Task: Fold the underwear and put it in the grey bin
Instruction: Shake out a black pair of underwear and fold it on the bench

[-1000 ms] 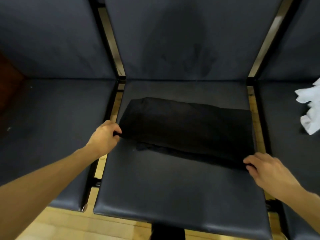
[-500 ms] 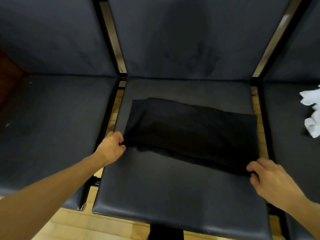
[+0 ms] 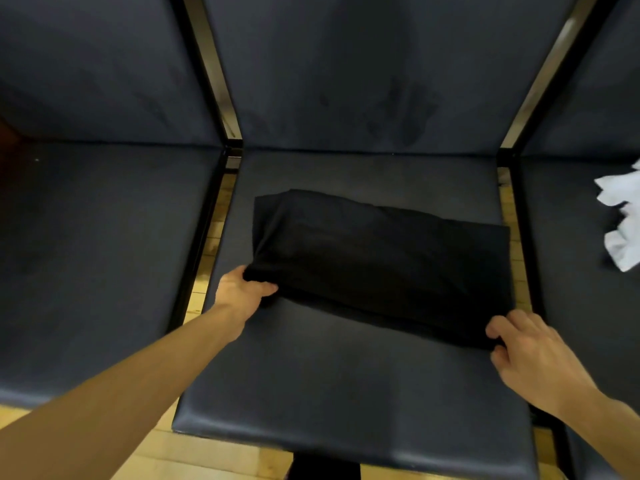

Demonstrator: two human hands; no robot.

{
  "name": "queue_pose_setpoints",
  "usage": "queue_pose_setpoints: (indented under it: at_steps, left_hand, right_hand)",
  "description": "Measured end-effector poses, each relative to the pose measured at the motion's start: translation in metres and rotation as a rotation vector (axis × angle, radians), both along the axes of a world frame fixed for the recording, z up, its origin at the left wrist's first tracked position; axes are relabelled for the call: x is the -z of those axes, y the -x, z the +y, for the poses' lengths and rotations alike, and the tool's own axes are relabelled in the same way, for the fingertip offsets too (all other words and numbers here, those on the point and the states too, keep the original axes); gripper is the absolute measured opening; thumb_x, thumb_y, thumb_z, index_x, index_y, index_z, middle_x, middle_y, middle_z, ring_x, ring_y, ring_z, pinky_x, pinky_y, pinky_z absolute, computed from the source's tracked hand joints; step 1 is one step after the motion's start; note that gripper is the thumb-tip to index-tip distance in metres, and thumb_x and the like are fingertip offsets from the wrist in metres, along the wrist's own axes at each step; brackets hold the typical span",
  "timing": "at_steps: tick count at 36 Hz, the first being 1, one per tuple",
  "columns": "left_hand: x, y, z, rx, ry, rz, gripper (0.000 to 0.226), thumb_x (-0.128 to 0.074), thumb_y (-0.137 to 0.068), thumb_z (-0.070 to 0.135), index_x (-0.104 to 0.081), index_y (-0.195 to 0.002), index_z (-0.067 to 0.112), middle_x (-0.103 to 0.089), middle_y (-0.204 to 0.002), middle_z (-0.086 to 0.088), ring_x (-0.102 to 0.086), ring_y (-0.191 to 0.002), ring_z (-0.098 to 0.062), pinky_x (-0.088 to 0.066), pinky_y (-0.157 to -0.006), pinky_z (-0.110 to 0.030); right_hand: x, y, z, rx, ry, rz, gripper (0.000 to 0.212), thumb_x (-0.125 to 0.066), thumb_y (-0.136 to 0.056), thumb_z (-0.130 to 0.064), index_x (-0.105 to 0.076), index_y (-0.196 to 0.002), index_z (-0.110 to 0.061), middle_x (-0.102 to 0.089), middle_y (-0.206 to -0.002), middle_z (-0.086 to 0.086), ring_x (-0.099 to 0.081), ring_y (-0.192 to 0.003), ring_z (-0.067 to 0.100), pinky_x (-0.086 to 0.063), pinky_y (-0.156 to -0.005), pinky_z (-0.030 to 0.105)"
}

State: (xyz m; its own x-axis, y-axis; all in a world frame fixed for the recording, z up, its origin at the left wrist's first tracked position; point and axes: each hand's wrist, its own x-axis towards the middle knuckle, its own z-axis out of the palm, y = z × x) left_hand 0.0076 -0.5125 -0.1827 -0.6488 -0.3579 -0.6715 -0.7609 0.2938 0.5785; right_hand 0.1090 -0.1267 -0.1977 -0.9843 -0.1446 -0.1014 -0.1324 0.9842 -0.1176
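row of dark padded seats with tall backs, wood floor showing in the gaps between them. the black underwear (image 3: 381, 265) lies spread flat across the middle seat (image 3: 346, 382), a wide strip running from the seat's left side to its right edge, slanted a bit with the right end nearer you. your left hand (image 3: 242, 292) is at the near left corner of the cloth, fingers curled under the edge and thumb on top, so it pinches that corner and lifts it slightly; the fabric bunches and creases there. your right hand (image 3: 530, 355) is at the near right corner, fingertips and thumb closed on the edge of the cloth, gripping it low against the seat. both forearms reach in from the bottom of the view. a crumpled white cloth (image 3: 621, 220) sits on the seat to the right, well apart from the underwear.
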Motion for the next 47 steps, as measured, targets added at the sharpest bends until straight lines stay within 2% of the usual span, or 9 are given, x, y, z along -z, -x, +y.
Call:
queue_pose_setpoints:
  at_steps: [2,7,12,17,26,32,38,43,47]
  left_hand:
    - [-0.006,-0.001,-0.005,-0.089,-0.132,0.031,0.024,-0.065,-0.084,0.003,-0.058,-0.104,0.013,-0.065,-0.096,-0.007,-0.062,-0.084,-0.021,-0.052,-0.072,-0.031]
    - [-0.021,0.005,-0.022,-0.349,-0.389,0.123,0.021,-0.044,-0.093,-0.009,-0.047,-0.106,0.006,-0.061,-0.101,-0.015,-0.065,-0.090,-0.030,-0.054,-0.074,-0.038]
    - [-0.024,0.008,-0.042,-0.113,0.044,0.158,0.018,-0.054,-0.090,-0.003,-0.049,-0.100,0.010,-0.062,-0.095,-0.012,-0.064,-0.073,-0.020,-0.055,-0.056,-0.029]
    - [-0.026,0.002,-0.070,0.212,0.569,0.177,0.023,-0.053,-0.086,0.002,-0.045,-0.103,0.016,-0.057,-0.085,-0.012,-0.060,-0.072,-0.031,-0.056,-0.064,-0.046]
    - [-0.017,-0.008,-0.086,0.735,0.754,-0.205,0.019,-0.054,-0.087,0.006,-0.050,-0.104,0.013,-0.055,-0.097,-0.007,-0.058,-0.083,-0.025,-0.055,-0.077,-0.043]
    - [-0.030,0.005,-0.074,0.583,0.854,-0.244,0.035,-0.053,-0.088,0.010,-0.046,-0.121,0.006,-0.047,-0.121,-0.015,-0.048,-0.112,-0.032,-0.046,-0.092,-0.045]
    - [-0.033,0.055,-0.048,0.529,0.632,0.152,0.033,-0.053,-0.087,0.005,-0.047,-0.119,0.006,-0.046,-0.123,-0.013,-0.047,-0.110,-0.031,-0.044,-0.093,-0.047]
    - [-0.016,0.111,-0.041,0.488,0.425,0.060,0.048,-0.060,-0.091,0.023,-0.040,-0.134,0.014,-0.044,-0.130,-0.011,-0.052,-0.112,-0.029,-0.046,-0.094,-0.041]
    - [-0.007,0.128,-0.057,0.620,0.436,-0.034,0.024,-0.066,-0.087,0.018,-0.056,-0.109,0.013,-0.059,-0.108,-0.010,-0.059,-0.094,-0.024,-0.050,-0.081,-0.033]
  right_hand:
    - [0.000,-0.001,-0.002,0.009,0.007,-0.001,0.038,-0.084,-0.051,0.000,-0.064,-0.080,-0.015,-0.051,-0.072,-0.002,-0.058,-0.063,0.026,-0.036,-0.055,0.028]
    - [0.000,-0.002,-0.003,0.012,0.017,0.014,0.039,-0.084,-0.050,0.003,-0.063,-0.079,-0.013,-0.051,-0.072,-0.001,-0.056,-0.062,0.026,-0.035,-0.053,0.027]
    - [0.000,-0.001,-0.006,0.023,0.013,0.014,0.039,-0.084,-0.050,0.003,-0.062,-0.078,-0.013,-0.053,-0.072,0.001,-0.056,-0.062,0.027,-0.044,-0.049,0.033]
    - [-0.002,-0.002,-0.007,0.025,0.024,0.007,0.040,-0.083,-0.048,0.007,-0.062,-0.077,-0.011,-0.053,-0.071,0.003,-0.055,-0.061,0.026,-0.042,-0.048,0.031]
    - [-0.010,0.001,-0.007,-0.004,-0.047,-0.060,0.046,-0.086,-0.039,0.004,-0.062,-0.074,-0.016,-0.054,-0.070,0.001,-0.058,-0.060,0.026,-0.041,-0.049,0.030]
    - [-0.026,0.009,-0.014,0.059,-0.050,-0.117,0.041,-0.080,-0.042,0.008,-0.067,-0.072,-0.015,-0.055,-0.071,0.002,-0.060,-0.063,0.030,-0.042,-0.054,0.034]
    - [-0.038,0.073,-0.032,0.351,0.081,-0.159,0.033,-0.063,-0.080,-0.001,-0.062,-0.113,-0.002,-0.056,-0.104,0.021,-0.052,-0.099,0.043,-0.046,-0.079,0.053]
    - [-0.037,0.142,-0.041,0.697,0.166,-0.386,0.055,-0.055,-0.092,-0.024,-0.034,-0.141,-0.012,-0.037,-0.134,0.025,-0.036,-0.121,0.045,-0.040,-0.092,0.055]
    - [-0.031,0.159,-0.036,0.703,0.190,-0.460,0.034,-0.055,-0.092,-0.016,-0.049,-0.126,-0.012,-0.054,-0.119,0.020,-0.052,-0.103,0.039,-0.050,-0.082,0.047]
